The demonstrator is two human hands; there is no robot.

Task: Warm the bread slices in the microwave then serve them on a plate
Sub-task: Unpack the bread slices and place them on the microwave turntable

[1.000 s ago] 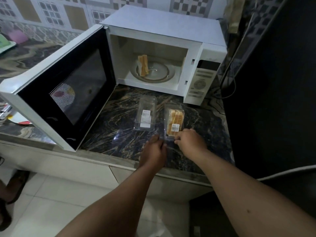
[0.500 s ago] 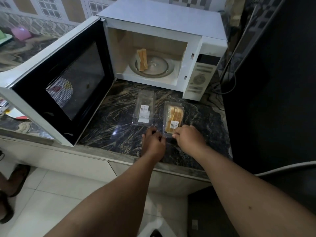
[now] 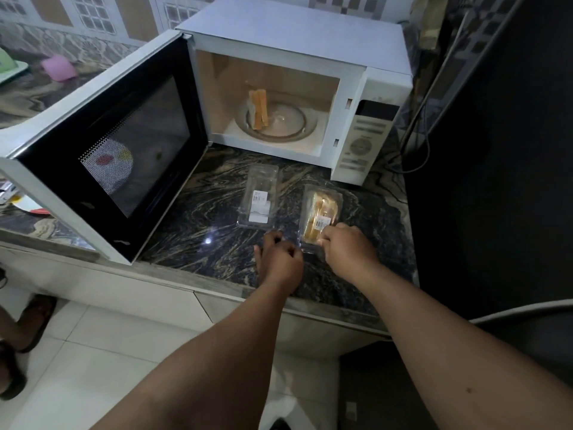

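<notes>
A white microwave (image 3: 297, 35) stands open on the dark marble counter (image 3: 217, 237). Bread slices (image 3: 258, 109) stand on edge on its glass turntable (image 3: 285, 125). In front lie two clear plastic packs: an empty one (image 3: 259, 197) on the left, and one with bread slices (image 3: 319, 212) on the right. My left hand (image 3: 280, 259) and my right hand (image 3: 347, 246) both pinch the near edge of the bread pack, left hand at its left corner, right hand at its front.
The microwave door (image 3: 102, 144) swings out to the left over the counter edge. A black appliance (image 3: 496, 150) fills the right side, with cables (image 3: 418, 144) beside the microwave. A pink object (image 3: 59, 67) sits on the far left counter. A sandalled foot (image 3: 28, 324) is on the floor.
Both hands stay at the near edge of the bread pack; the pack's near end has lifted slightly. The camera has moved a little closer.
</notes>
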